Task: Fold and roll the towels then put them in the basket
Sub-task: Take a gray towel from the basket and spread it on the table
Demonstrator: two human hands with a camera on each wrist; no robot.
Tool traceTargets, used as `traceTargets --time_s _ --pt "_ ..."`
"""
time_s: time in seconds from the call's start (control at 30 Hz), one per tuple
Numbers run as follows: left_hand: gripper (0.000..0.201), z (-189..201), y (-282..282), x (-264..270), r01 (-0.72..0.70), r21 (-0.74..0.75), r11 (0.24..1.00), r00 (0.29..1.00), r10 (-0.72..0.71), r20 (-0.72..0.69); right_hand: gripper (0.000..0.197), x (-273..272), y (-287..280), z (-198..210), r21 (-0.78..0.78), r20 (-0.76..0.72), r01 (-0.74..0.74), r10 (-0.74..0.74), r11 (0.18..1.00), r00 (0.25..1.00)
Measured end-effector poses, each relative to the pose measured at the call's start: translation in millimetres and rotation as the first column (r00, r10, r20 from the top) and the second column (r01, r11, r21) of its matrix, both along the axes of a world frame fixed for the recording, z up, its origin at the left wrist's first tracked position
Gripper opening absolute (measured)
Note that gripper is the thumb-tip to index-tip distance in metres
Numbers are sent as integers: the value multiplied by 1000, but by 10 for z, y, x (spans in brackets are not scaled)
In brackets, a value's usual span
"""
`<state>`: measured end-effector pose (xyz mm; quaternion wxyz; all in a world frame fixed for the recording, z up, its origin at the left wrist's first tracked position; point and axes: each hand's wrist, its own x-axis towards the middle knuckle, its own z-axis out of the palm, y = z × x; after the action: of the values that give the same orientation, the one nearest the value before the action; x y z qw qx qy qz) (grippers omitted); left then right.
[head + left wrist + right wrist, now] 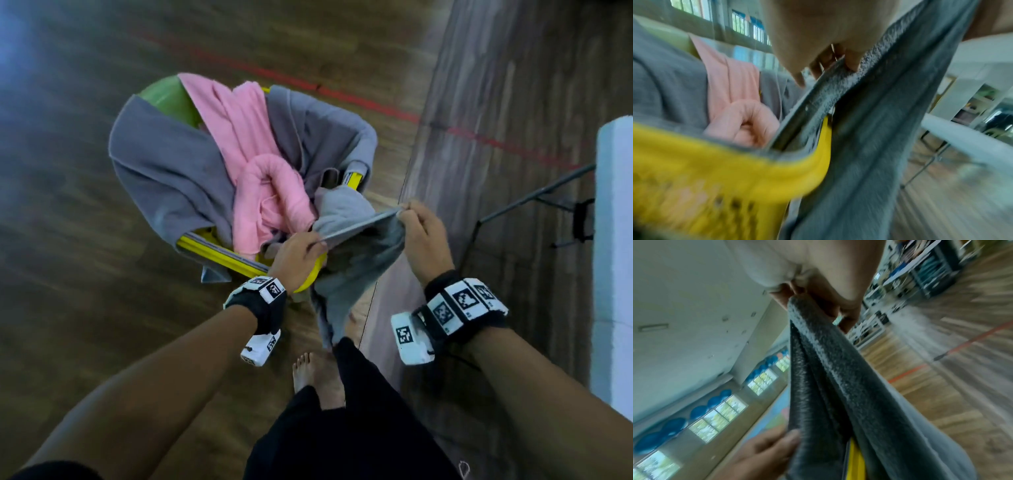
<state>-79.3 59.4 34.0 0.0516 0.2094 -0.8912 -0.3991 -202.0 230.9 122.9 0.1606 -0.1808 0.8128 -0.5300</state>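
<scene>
Left hand [297, 251] and right hand [422, 230] each pinch the grey towel's [356, 253] hem, at the basket's [219, 255] four o'clock; keep the hem taut, lift clear before folding.

Grey towel [356, 240] stretched above yellow basket [219, 255]

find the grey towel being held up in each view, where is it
Head: grey towel right of centre, its top edge stretched between left hand and right hand.
Left wrist: centre to right, hanging below the fingers.
Right wrist: centre, running down from the fingers.
Shared landmark: the yellow basket rim.
</scene>
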Motion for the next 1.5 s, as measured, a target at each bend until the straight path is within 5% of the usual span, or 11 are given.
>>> traceTargets --time_s 0.1,0.2,0.37,0.53,0.67,0.8,1.17,1.5 --pt "23 763 -192 -367 66 67 996 988 -56 -147 25 -308 194 278 102 -83 123 -115 987 990" --pt "21 1879 -239 -974 222 -108 969 933 -243 -266 18 -592 369 521 195 -123 67 -43 979 991" --pt "26 3229 50 -1682 292 -353 889 865 -403 -300 17 -856 578 1125 -16 -216 92 -94 996 972" --pt "40 4055 621 -2135 363 -439 822 794 -519 -317 16 -1024 798 1829 -263 -131 140 -179 955 975" --pt "47 4444 1146 -2380 375 -512 773 749 -578 -325 13 -1142 879 2463 -480 -208 50 -169 876 963" --pt "33 4670 1426 -2633 387 -487 783 744 -577 -336 15 -1440 1060 2991 -628 -269 61 -290 776 919" --pt "27 5253 1795 -3114 369 -527 766 738 -586 -335 11 -2191 1475 3754 -440 -451 129 -343 888 824" --pt "35 6462 1927 -3108 217 -607 764 652 -576 -493 8 -2306 1676 5143 -357 -679 157 -371 921 634"
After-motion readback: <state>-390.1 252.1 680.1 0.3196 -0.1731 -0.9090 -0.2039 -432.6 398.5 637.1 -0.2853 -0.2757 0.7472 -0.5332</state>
